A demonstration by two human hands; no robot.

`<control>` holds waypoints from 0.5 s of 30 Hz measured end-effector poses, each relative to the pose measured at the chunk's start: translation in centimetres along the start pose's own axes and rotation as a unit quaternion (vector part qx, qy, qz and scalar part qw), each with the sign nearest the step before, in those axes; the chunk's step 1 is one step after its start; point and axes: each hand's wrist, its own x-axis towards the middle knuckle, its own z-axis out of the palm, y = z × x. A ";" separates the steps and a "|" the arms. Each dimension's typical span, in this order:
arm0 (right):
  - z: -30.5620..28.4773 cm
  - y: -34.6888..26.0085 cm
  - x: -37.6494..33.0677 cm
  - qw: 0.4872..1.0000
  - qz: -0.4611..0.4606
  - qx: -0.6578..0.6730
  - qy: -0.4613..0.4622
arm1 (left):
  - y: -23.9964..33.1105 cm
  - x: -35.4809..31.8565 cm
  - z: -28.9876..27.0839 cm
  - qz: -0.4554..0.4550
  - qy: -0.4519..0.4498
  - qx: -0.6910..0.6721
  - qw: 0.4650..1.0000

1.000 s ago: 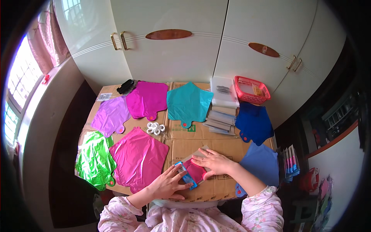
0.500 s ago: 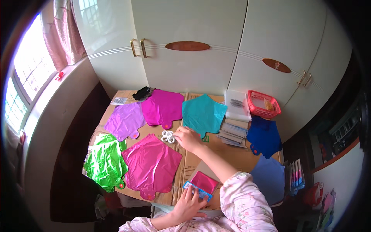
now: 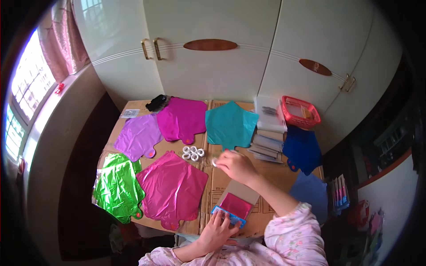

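Note:
My right hand [image 3: 237, 166] is raised over the middle of the table, its fingertips pinched on a small white ring [image 3: 214, 162], which looks like a little roll of tape or ribbon. To its left several matching white rings [image 3: 193, 153] sit in a cluster on the cardboard. At the near edge my left hand [image 3: 217, 231] lies with fingers spread over the blue strip of a flat packet [image 3: 235, 205]. This packet has a shiny pink folded piece and a grey-brown card back. The palm hides part of the blue strip.
Flat foil balloons surround the rings: magenta [image 3: 183, 119], teal [image 3: 230, 125], lilac [image 3: 138, 136], green [image 3: 117, 186], pink [image 3: 173, 190] and dark blue [image 3: 302, 148]. Stacked cards [image 3: 267, 145], clear sleeves [image 3: 270, 113] and a red basket [image 3: 301, 119] stand at the back right, before white cabinets.
My right hand has moved right and nearer, away from the ring cluster, with one white ring in its fingertips. The left hand stays on the packet. The whole view has shifted slightly.

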 end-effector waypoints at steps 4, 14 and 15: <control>-3.1 -0.2 -8.1 0.989 0.121 0.015 -0.087 | 0.1 0.1 0.1 -0.003 0.011 -0.025 1.000; -0.7 0.1 -13.7 0.929 0.297 0.212 -0.060 | 0.1 0.1 0.4 -0.006 0.003 -0.017 1.000; -0.7 0.2 -13.5 0.913 0.318 0.250 -0.062 | 0.1 0.0 0.4 -0.005 0.001 -0.018 1.000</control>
